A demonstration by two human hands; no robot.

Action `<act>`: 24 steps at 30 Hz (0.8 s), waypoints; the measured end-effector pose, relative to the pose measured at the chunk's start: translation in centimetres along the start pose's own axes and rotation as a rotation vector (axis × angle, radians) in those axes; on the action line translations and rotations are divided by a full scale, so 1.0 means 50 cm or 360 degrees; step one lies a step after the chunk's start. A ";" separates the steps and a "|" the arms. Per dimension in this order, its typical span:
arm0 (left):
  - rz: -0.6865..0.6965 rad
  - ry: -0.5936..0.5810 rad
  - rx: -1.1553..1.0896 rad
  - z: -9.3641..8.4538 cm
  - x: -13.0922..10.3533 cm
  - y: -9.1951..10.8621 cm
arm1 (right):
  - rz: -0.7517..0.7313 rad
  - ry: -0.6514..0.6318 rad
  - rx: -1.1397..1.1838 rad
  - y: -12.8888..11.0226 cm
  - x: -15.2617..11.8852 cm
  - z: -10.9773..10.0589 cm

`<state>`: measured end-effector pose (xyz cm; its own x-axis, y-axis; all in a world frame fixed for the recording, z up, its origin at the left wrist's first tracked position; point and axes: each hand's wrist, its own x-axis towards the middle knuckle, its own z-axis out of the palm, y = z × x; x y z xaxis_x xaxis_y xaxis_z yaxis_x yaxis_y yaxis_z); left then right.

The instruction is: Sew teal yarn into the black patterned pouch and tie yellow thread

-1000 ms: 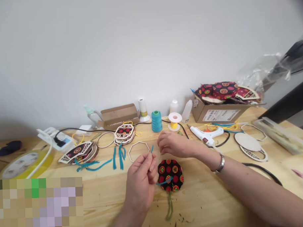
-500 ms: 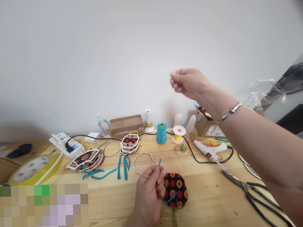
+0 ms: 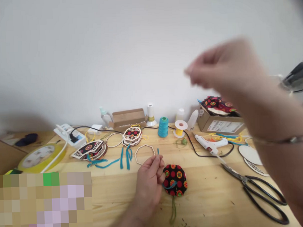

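Tape (image 3: 40,156), a big yellow-edged roll, lies flat at the far left; to its right a white power strip (image 3: 70,136) has a black plug in it; next come fan-shaped pieces (image 3: 89,150) in a stack, with loose teal strands on the wood just in front; then a stack of octagonal pieces (image 3: 132,136), more teal strands hanging toward the near side, an open cardboard box (image 3: 129,118) behind it; a bare octagonal frame (image 3: 144,146) lies just beyond the left hand (image 3: 150,174).

That hand's thumb and fingers are pinched together on a teal cord (image 3: 158,151), whose tip sticks up above them; just to the right is the black patterned fabric piece (image 3: 177,173), flat on the table (image 3: 120,204), a teal length across it and a green cord (image 3: 173,212) trailing from its near edge; farther back stand a teal thread cone (image 3: 163,127) and a spool with yellow thread (image 3: 179,129); a glue gun (image 3: 212,143) lies farther right, with scissors (image 3: 243,179) nearer; the right hand (image 3: 224,68), blurred, is raised well apart from the left, fingertips drawn together; whether they hold anything cannot be told.
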<state>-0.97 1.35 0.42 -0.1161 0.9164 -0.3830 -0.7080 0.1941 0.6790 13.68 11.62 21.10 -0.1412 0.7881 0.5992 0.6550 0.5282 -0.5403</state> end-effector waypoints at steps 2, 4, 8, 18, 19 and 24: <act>-0.0015 0.0007 0.0001 0.001 0.000 -0.004 | 0.0117 -0.0388 -0.0003 0.045 -0.089 0.064; -0.0034 0.0014 0.0017 0.000 0.000 -0.010 | 0.0229 -0.0592 -0.0099 0.084 -0.176 0.128; -0.0109 0.0003 0.0028 -0.002 0.001 -0.019 | 0.0280 -0.0554 -0.0270 0.108 -0.312 0.203; -0.0220 -0.0027 0.0022 -0.003 0.006 -0.022 | -0.0394 -0.0561 -0.0388 0.105 -0.417 0.229; -0.0222 -0.0007 0.0023 -0.003 0.006 -0.021 | -0.0407 -0.0568 -0.0393 0.107 -0.418 0.230; -0.0232 0.0013 0.0006 -0.003 0.010 -0.019 | -0.0441 -0.0644 -0.0386 0.114 -0.420 0.230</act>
<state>-0.44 1.56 -0.52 -0.0180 0.8756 -0.4828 -0.7150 0.3262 0.6183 11.86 1.73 -1.36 -0.5761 0.7135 0.3987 0.6981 0.6832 -0.2142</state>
